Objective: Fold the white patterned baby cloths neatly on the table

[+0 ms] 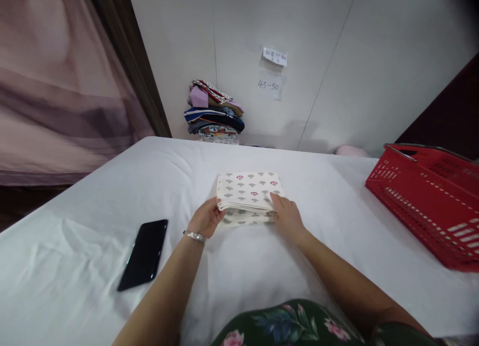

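A folded white cloth (pixel 249 188) printed with grey and red mushrooms lies on the white-covered table in front of me. Its layers are stacked, and the near edge is lifted a little over the bottom layer. My left hand (pixel 205 218), with a silver band at the wrist, pinches the near left corner between thumb and fingers. On the other side, my right hand (pixel 289 216) grips the near right corner, its fingers partly hidden by the cloth.
A black phone (pixel 144 254) lies to the left on the white sheet (pixel 179 171). At the right stands a red plastic basket (pixel 422 196) with a metal handle. Beyond the far edge is a pile of folded clothes (pixel 215 111) against the wall, near paper notes (pixel 270 85).
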Demonstrator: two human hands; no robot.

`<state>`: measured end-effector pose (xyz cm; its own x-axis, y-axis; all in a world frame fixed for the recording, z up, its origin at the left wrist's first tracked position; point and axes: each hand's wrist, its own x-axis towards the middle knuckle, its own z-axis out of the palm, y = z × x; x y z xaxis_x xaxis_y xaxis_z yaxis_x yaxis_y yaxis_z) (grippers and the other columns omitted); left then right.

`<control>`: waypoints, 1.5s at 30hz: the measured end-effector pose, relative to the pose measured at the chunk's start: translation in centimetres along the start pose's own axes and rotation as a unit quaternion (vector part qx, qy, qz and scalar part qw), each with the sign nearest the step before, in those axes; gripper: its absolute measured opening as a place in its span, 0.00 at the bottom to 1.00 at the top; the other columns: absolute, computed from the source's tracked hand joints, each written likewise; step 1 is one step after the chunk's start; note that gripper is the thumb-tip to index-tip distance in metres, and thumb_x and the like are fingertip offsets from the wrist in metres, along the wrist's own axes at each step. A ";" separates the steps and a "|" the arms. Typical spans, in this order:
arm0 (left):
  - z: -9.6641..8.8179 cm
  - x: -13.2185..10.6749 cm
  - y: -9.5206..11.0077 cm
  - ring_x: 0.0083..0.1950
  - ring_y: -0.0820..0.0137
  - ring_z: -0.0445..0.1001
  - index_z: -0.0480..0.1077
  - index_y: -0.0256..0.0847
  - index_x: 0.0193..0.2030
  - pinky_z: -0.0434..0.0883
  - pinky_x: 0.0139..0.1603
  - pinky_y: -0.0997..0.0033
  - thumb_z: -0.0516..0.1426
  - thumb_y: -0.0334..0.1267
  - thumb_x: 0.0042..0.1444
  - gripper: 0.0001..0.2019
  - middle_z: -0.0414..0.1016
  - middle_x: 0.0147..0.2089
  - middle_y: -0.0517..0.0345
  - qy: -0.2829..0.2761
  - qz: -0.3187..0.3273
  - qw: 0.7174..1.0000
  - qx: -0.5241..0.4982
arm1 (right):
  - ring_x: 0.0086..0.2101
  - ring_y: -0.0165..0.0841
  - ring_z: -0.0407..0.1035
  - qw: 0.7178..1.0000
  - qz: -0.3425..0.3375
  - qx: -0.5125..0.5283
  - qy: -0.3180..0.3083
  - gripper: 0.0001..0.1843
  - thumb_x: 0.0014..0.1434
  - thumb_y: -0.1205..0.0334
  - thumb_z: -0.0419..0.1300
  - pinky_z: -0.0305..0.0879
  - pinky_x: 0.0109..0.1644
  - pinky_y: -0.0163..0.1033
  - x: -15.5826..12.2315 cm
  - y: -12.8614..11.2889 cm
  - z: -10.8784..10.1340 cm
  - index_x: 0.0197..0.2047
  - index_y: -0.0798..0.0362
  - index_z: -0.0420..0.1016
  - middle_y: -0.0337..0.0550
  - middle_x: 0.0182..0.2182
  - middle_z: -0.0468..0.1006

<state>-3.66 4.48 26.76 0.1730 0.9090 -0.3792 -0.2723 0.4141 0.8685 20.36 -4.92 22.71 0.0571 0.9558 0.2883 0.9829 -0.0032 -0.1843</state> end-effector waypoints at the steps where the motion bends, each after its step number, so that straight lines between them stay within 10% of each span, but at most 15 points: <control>1: -0.4 0.2 -0.4 0.24 0.78 0.69 0.66 0.38 0.34 0.71 0.26 0.79 0.57 0.31 0.47 0.06 0.69 0.25 0.62 0.020 0.023 0.998 0.047 | 0.51 0.39 0.58 1.000 0.013 -0.005 0.006 0.36 0.49 0.75 0.49 0.55 0.50 0.44 -0.3 0.7 0.0 0.62 0.53 0.51 0.48 0.55 0.64; 8: -2.0 1.0 -3.0 0.20 0.77 0.67 0.64 0.40 0.36 0.68 0.22 0.78 0.56 0.30 0.42 0.12 0.65 0.21 0.69 0.046 0.077 0.939 0.333 | 0.48 0.38 0.61 0.995 0.095 0.003 0.030 0.32 0.51 0.72 0.48 0.64 0.40 0.41 -2.7 3.4 0.6 0.60 0.51 0.54 0.48 0.54 0.61; 15: -2.1 0.8 -2.6 0.20 0.77 0.66 0.63 0.42 0.38 0.64 0.22 0.79 0.54 0.34 0.45 0.11 0.63 0.23 0.69 0.045 0.152 0.919 0.360 | 0.50 0.39 0.58 0.994 -0.013 0.042 0.095 0.21 0.55 0.72 0.46 0.57 0.53 0.47 -2.4 2.8 0.7 0.51 0.53 0.66 0.49 0.50 0.65; 28: -2.7 1.1 -2.5 0.28 0.74 0.70 0.66 0.40 0.36 0.61 0.29 0.76 0.52 0.29 0.46 0.09 0.72 0.26 0.62 0.061 0.091 0.844 0.524 | 0.40 0.38 0.65 0.995 -0.070 0.066 -0.032 0.15 0.51 0.71 0.47 0.62 0.44 0.45 -2.2 3.3 -0.2 0.37 0.51 0.72 0.46 0.39 0.72; 37: 0.4 6.0 2.7 0.38 0.65 0.72 0.68 0.41 0.31 0.64 0.35 0.70 0.50 0.48 0.53 0.13 0.75 0.35 0.53 0.102 0.114 0.790 0.594 | 0.60 0.40 0.47 0.987 -0.072 0.133 -0.054 0.23 0.60 0.51 0.46 0.50 0.60 0.49 3.8 0.3 -0.5 0.56 0.47 0.64 0.43 0.61 0.55; 45: 1.8 10.0 1.1 0.41 0.63 0.73 0.68 0.41 0.33 0.65 0.37 0.69 0.51 0.48 0.53 0.13 0.75 0.38 0.50 0.141 0.103 0.792 0.585 | 0.63 0.41 0.36 0.986 -0.049 0.031 -0.153 0.30 0.62 0.43 0.39 0.35 0.62 0.55 5.0 0.1 3.7 0.63 0.48 0.54 0.45 0.64 0.45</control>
<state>-0.49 13.91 24.53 -0.0239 0.9942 -0.1046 0.8241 0.0788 0.5609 20.09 0.96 20.66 -0.1019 0.9947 0.0111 0.9680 0.1017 -0.2293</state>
